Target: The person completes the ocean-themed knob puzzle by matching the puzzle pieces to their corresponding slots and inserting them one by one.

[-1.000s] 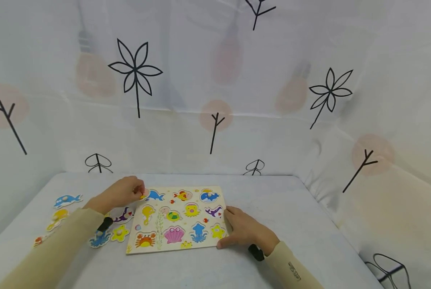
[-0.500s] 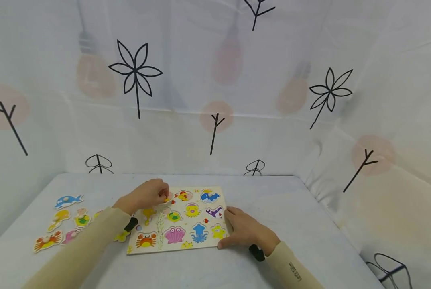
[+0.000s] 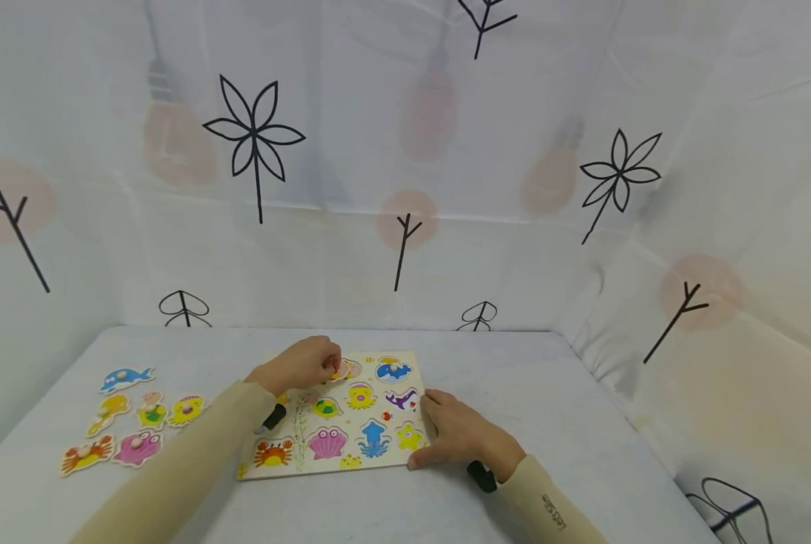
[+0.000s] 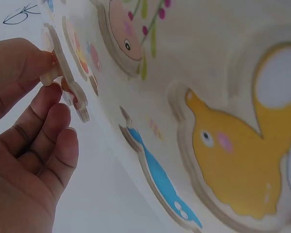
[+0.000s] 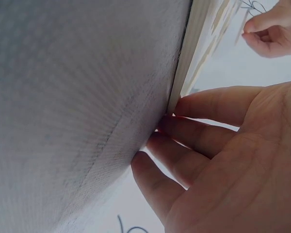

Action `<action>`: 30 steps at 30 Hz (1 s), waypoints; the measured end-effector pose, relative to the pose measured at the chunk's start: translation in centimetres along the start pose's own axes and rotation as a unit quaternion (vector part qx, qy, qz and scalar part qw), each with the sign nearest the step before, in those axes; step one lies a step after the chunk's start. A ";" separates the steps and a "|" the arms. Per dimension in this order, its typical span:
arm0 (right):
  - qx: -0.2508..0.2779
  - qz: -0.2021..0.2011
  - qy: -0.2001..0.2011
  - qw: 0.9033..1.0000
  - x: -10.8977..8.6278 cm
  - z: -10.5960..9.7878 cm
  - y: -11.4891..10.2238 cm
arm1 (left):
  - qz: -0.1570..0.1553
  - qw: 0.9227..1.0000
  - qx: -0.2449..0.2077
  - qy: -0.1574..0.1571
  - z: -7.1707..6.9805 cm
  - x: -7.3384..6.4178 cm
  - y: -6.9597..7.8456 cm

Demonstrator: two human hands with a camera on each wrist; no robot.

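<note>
In the head view my left hand point(image 3: 300, 363) is over the upper part of a wooden puzzle board point(image 3: 324, 465) printed with sea animals. Its thumb and index finger pinch the small knob point(image 4: 49, 75) of a fish puzzle piece point(image 4: 67, 68), shown edge-on in the left wrist view. The piece is close over the fish-shaped recess in the top row. My right hand point(image 3: 458, 431) lies along the board's right side, fingertips touching the edge point(image 5: 186, 53) and thumb at the near corner. A blue whale piece point(image 3: 393, 370) sits at the board's upper right.
Left of the board, on the white table, lie loose pieces: a blue dolphin point(image 3: 127, 379), a seahorse point(image 3: 109, 415), a turtle point(image 3: 152, 410), a yellow octopus point(image 3: 186, 409), a crab point(image 3: 87, 455) and a pink shell point(image 3: 137, 448). My left sleeve point(image 3: 181, 453) covers part of this area. A printed curtain hangs behind.
My left hand has moved right across the board's top row with the fish puzzle piece, from the left edge to the fish recess. My right hand has stayed at the board's edge.
</note>
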State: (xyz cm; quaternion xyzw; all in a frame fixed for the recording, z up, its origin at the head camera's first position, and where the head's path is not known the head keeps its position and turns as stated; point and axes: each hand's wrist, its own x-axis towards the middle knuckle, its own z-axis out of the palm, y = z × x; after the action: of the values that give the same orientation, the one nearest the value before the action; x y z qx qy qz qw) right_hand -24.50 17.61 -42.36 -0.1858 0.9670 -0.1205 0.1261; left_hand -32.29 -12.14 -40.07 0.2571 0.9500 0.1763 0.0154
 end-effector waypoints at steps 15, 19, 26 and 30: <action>-0.004 0.003 -0.001 1.000 0.3 0.2 0.1 | -0.015 1.000 -0.010 0.002 1.2 2.0 0.4; -0.005 0.001 0.002 1.000 0.2 0.2 0.2 | -0.025 1.000 -0.012 -0.003 1.6 2.4 0.3; -0.003 0.003 0.003 1.000 0.2 0.2 0.2 | -0.040 0.999 -0.019 -0.006 1.9 2.8 0.3; -0.003 0.003 0.003 1.000 0.1 0.2 0.2 | -0.038 0.999 -0.025 -0.006 2.2 3.0 0.1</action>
State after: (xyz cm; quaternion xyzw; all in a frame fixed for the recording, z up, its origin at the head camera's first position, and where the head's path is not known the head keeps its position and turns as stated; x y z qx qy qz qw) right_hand -24.62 17.71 -42.68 -0.1833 0.9683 -0.1174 0.1226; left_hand -34.54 -9.84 -41.88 0.2215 0.9543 0.1976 0.0342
